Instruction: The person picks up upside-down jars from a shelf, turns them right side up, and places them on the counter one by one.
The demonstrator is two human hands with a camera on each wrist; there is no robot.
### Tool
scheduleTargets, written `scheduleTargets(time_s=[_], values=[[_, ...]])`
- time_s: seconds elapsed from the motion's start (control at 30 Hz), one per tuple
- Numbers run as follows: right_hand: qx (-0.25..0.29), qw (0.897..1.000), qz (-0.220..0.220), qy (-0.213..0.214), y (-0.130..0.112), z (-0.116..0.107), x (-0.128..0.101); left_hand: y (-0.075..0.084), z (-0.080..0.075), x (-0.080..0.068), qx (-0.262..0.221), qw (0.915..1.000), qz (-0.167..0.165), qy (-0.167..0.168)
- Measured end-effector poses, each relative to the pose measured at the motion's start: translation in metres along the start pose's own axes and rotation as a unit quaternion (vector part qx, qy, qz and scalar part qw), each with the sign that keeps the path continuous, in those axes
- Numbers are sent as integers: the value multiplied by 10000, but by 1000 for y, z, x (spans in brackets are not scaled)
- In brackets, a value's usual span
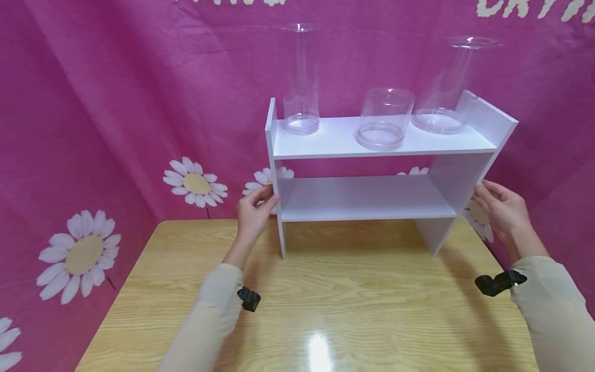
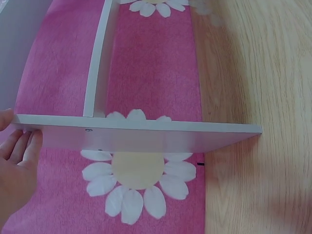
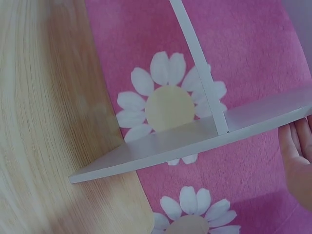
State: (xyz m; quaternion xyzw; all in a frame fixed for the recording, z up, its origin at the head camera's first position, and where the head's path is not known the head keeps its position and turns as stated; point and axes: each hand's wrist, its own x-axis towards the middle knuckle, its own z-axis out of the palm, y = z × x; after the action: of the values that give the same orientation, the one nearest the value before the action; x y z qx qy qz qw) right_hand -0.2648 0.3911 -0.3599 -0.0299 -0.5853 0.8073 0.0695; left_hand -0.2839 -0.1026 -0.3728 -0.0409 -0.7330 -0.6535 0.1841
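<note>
A white two-tier shelf [image 1: 367, 199] stands at the back of the table, held from both sides. My left hand [image 1: 254, 214] pinches the front edge of its left side panel, thumb in front and fingers along the outer face. The right hand [image 1: 507, 217] grips the opposite panel at about the same height. In the left wrist view, fingertips of the left hand [image 2: 18, 170] lie against the panel [image 2: 146, 126]; in the right wrist view the right hand [image 3: 298, 161] is partly cut off. Three clear containers stand on the top tier: a tall narrow cylinder [image 1: 302, 121], a short jar [image 1: 381, 135] and a tall wide-rimmed vase [image 1: 438, 121].
The wooden table [image 1: 348, 305] extends in front of the shelf. A magenta curtain [image 1: 139, 103] with white daisies hangs close behind and at both sides. Nothing stands on the shelf's lower tier.
</note>
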Motion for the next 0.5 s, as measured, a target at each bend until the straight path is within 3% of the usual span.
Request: scheduleTargets(time_s=[0.37,0.5], values=[[106,9999,-65,54,7,16,-5,-3,-17,0,16,9997,-10,230],[285,9990,-312,-176,9,20,-6,-4,-23,-1,61,9996,-85,260]])
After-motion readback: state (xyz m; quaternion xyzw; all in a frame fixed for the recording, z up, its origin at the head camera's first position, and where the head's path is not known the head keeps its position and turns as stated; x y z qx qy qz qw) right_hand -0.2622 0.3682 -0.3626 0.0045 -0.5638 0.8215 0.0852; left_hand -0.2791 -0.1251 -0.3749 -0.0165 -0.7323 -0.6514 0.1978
